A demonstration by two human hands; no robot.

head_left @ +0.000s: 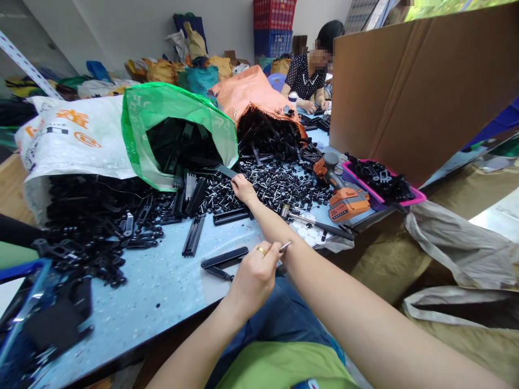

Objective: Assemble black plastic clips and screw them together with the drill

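Observation:
My left hand (255,270), with a ring on one finger, is closed on a short metal pin (285,246) that pokes out past the fingertips, close to my right forearm. Reaching across the table, my right hand (243,189) pinches the end of a flat dark plastic strip (225,170) at the mouth of the green-lined sack (178,97). Beneath that hand spreads a heap of small black-headed metal pins (275,183). Two joined black bars (225,259) lie in a V on the table beside my left hand. More black slotted bars (193,236) rest farther back.
An orange cordless drill (348,202), a hammer (320,224) and a pink-rimmed basket (419,197) of black parts are on the right. Loose black links (141,216) pile up at left. An orange sack (251,92) and a cardboard sheet (405,97) stand behind. Another person (310,75) sits across.

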